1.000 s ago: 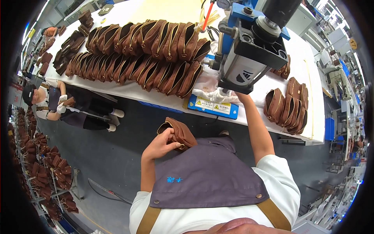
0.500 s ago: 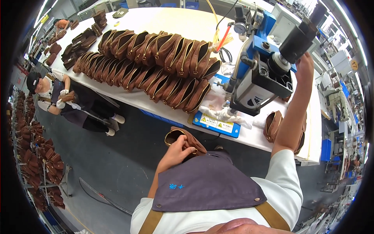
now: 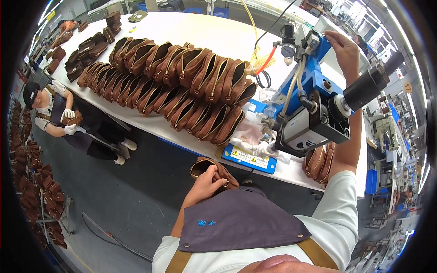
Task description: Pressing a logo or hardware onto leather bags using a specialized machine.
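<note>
My left hand (image 3: 205, 185) is closed on a brown zip pouch (image 3: 224, 173) just above the apron, at the table's near side. The pouch's mouth gapes, edged with gold zip teeth. At the far right, my right arm reaches past the pneumatic press (image 3: 314, 123), a blue-framed machine with a black cylinder. My right hand (image 3: 344, 49) is at the back of the press's blue arm, thumb and fingers drawn together at its end. What lies between those fingers is too small to make out.
Two long rows of open brown pouches (image 3: 168, 91) cover the white table (image 3: 200, 32). More pouches (image 3: 315, 164) lie right of the press, beside my right forearm. A blue base plate (image 3: 250, 159) sits at the table's edge. A co-worker (image 3: 63, 113) stands at left, near a hanging rack (image 3: 50, 191).
My right hand has moved from beside the black cylinder to the far end of the press's blue arm. The left hand still holds the pouch. My view has shifted and turned slightly.
</note>
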The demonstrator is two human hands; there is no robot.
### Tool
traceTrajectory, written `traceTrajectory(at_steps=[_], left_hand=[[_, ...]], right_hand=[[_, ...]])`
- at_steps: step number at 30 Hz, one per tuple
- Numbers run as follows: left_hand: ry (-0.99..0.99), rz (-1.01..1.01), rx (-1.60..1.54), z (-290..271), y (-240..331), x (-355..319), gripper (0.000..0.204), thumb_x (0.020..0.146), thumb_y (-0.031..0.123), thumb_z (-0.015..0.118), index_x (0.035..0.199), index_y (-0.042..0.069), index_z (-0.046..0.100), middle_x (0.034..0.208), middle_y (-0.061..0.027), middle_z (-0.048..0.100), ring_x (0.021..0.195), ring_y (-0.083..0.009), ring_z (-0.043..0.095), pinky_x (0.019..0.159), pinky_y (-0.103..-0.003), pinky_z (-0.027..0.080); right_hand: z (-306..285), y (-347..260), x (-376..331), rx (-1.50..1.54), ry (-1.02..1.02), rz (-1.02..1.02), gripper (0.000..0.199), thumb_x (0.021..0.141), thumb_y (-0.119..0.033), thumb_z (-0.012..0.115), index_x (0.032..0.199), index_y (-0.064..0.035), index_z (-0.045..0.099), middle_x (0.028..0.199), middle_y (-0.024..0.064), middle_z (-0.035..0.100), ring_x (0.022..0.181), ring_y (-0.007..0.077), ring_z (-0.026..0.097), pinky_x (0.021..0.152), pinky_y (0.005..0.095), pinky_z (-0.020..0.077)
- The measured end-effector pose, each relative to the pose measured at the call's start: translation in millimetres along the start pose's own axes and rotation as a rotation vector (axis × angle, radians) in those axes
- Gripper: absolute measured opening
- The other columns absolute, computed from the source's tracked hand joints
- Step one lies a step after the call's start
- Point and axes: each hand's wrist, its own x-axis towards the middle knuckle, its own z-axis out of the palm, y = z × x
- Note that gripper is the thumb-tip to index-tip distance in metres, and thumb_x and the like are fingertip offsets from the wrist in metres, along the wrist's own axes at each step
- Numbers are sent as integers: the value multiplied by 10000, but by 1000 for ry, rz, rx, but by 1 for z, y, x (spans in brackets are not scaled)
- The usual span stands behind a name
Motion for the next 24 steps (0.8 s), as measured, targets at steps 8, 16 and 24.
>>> traceTrajectory(at_steps=[8,16,24], left_hand=[[-29,20,117,-8,1,11,321,846,177,702,968,-20,479,806,-115,626,725,-183,615,663,-309,487],[-14,43,265,-14,14,7,346,836,193,700,970,-26,468,837,-181,648,788,-316,643,689,-374,492],[5,32,321,-7,18,0,365,839,214,700,981,-20,457,855,-196,651,810,-366,642,697,-412,492]], right_hand=[[-11,-1,0,3,-108,-61,189,936,-115,608,1069,-26,709,973,48,702,882,84,620,815,212,480],[-9,14,-2,174,-23,-45,201,945,-121,585,1098,-73,706,951,38,712,887,117,638,837,234,482],[-19,-3,-10,22,-231,-174,262,939,-86,591,1192,-67,656,1124,48,611,958,115,597,853,233,490]])
